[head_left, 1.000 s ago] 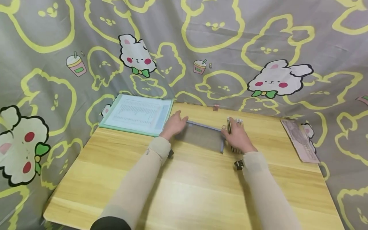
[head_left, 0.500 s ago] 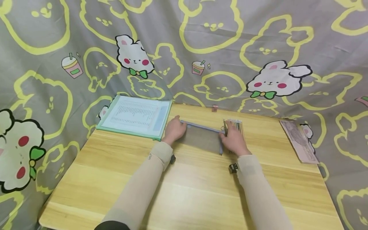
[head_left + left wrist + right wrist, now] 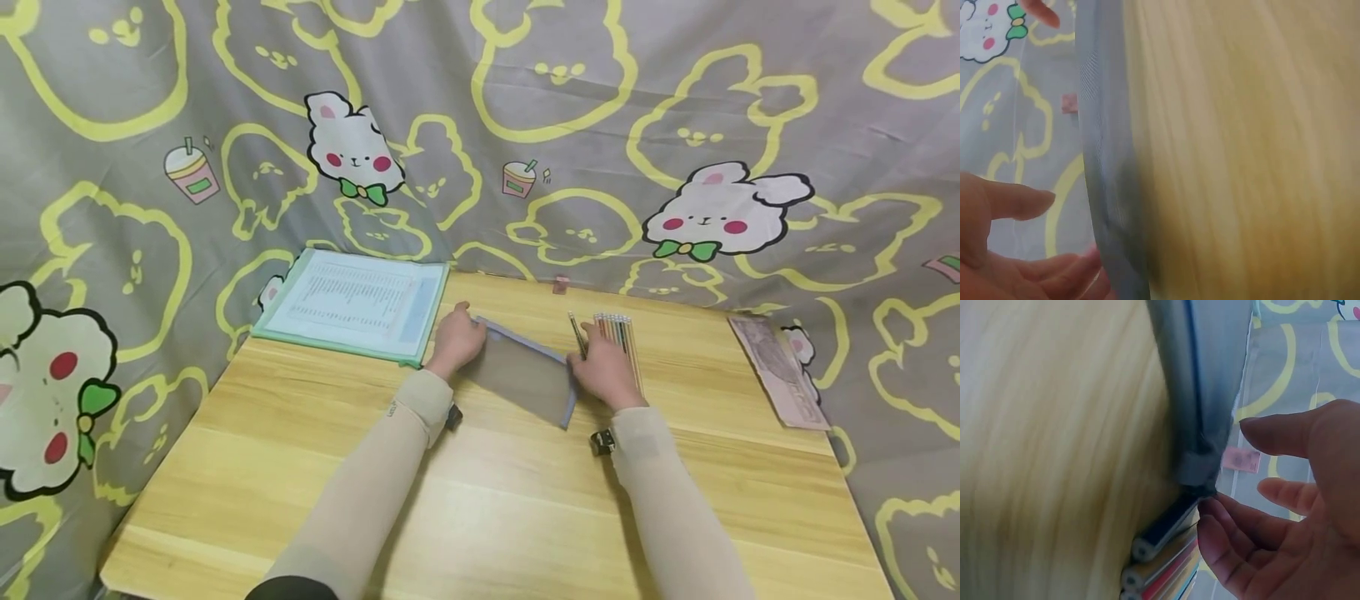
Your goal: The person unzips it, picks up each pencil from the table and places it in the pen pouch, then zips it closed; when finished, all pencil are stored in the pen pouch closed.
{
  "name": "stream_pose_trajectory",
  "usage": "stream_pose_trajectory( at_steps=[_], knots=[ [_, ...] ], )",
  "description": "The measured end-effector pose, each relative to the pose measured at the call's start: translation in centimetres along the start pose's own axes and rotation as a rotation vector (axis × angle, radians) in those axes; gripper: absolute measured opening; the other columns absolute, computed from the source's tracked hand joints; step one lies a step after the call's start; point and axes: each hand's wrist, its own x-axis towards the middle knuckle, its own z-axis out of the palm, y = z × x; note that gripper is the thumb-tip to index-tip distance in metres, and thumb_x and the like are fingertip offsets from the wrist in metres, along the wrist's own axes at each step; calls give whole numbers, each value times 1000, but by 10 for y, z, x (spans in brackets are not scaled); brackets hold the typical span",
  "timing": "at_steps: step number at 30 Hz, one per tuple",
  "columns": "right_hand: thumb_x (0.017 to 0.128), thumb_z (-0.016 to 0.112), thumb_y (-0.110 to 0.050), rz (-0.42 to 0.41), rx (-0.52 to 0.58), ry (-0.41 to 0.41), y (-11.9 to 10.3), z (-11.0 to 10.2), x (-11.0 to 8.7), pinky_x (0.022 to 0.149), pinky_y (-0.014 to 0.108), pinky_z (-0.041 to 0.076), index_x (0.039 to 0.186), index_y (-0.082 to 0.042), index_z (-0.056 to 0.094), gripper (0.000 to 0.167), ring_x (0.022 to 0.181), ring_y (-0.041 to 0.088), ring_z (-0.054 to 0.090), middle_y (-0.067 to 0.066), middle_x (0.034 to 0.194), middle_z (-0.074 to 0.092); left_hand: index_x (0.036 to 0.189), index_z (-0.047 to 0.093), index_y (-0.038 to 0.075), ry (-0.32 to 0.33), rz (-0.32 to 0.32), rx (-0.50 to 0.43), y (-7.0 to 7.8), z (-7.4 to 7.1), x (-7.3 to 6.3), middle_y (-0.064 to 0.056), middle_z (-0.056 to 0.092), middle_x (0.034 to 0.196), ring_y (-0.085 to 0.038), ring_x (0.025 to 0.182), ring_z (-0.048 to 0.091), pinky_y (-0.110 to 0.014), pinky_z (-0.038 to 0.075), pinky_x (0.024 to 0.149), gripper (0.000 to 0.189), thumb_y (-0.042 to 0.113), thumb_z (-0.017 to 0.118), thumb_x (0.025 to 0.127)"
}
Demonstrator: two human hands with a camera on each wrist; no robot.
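Observation:
A see-through grey mesh zip pouch [image 3: 517, 375] with blue-grey edging lies on the table between both hands. My left hand [image 3: 457, 340] is at its far left corner. In the left wrist view those fingertips [image 3: 1092, 255] touch the grey edge, and the thumb stands off it. My right hand [image 3: 606, 367] rests at the pouch's right end, with its fingertips right at the zip end [image 3: 1200, 470] in the right wrist view. Its thumb is raised clear. Beside and partly under this hand lie several pencils [image 3: 619, 332], and one pencil [image 3: 576, 332] slants apart from them.
A green-edged folder with a printed sheet [image 3: 348, 304] lies at the back left of the wooden table [image 3: 480, 517]. Toward the right edge is a flat pinkish printed sheet [image 3: 780, 375]. A patterned curtain [image 3: 450, 50] hangs close behind the table.
The pouch's right end has swung toward me with my right hand, which has moved slightly left and nearer. One pencil has separated from the row. The left hand has stayed almost still lately.

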Motion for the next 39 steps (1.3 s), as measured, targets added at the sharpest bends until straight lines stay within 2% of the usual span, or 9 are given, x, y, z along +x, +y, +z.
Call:
stream_pose_trajectory(
  at_steps=[3,8,11,16,21,26,29,35,39],
  knots=[
    [100,64,-22,-5,6,-6,-3,0,-2,109,66,49,161,1,35,71,124,52,62,34,144,58,156,43,-5,2,6,-8,0,-1,0,-8,61,76,-26,74,59,-47,60,82,59,16,57,102],
    [99,67,-24,57,-23,7,-12,-10,-14,100,63,54,155,6,41,68,111,49,66,33,131,65,155,45,-4,5,3,37,-3,-4,0,-10,68,87,-27,81,64,-45,60,82,60,18,61,101],
    [100,66,-27,107,-41,-36,-18,-20,-25,95,63,55,150,8,47,64,105,49,67,33,125,67,155,46,-4,1,3,57,-5,-6,1,-14,71,91,-31,87,66,-47,61,83,61,21,62,101],
    [98,64,-28,126,-25,-107,-25,-24,-38,98,64,54,143,11,52,61,115,55,64,36,129,65,153,47,-5,13,12,69,-13,-3,8,-14,69,86,-30,80,64,-46,59,76,62,22,60,99],
    [97,63,-26,155,1,-73,-26,-17,-40,87,56,58,141,7,54,56,107,47,67,33,126,67,154,47,-4,-7,2,77,-17,1,9,-12,68,84,-26,73,60,-41,54,68,63,18,57,96],
    [98,65,-22,178,58,-40,-21,-10,-39,82,50,58,148,4,48,59,99,39,68,25,118,70,156,45,-2,-21,-15,69,-7,-4,-3,-15,67,84,-27,73,58,-42,55,72,62,14,58,98],
    [100,66,-22,187,139,-12,-17,-7,-37,87,49,58,153,1,44,62,104,38,68,21,122,69,155,46,-1,3,-15,38,-7,-3,-4,-19,70,92,-30,80,62,-46,58,78,62,12,58,96],
    [102,65,-19,182,372,118,-12,1,-33,105,53,55,157,-4,41,62,124,40,64,23,142,61,152,50,1,75,-2,-135,-8,-2,-11,-24,68,128,-38,115,66,-51,56,100,61,4,60,93],
    [102,66,-14,174,513,253,-13,3,-31,102,48,56,151,-5,49,53,120,37,64,20,140,61,151,51,4,108,-13,-274,-9,-3,-17,-23,65,133,-39,118,64,-51,55,98,59,0,57,93]
  ],
)
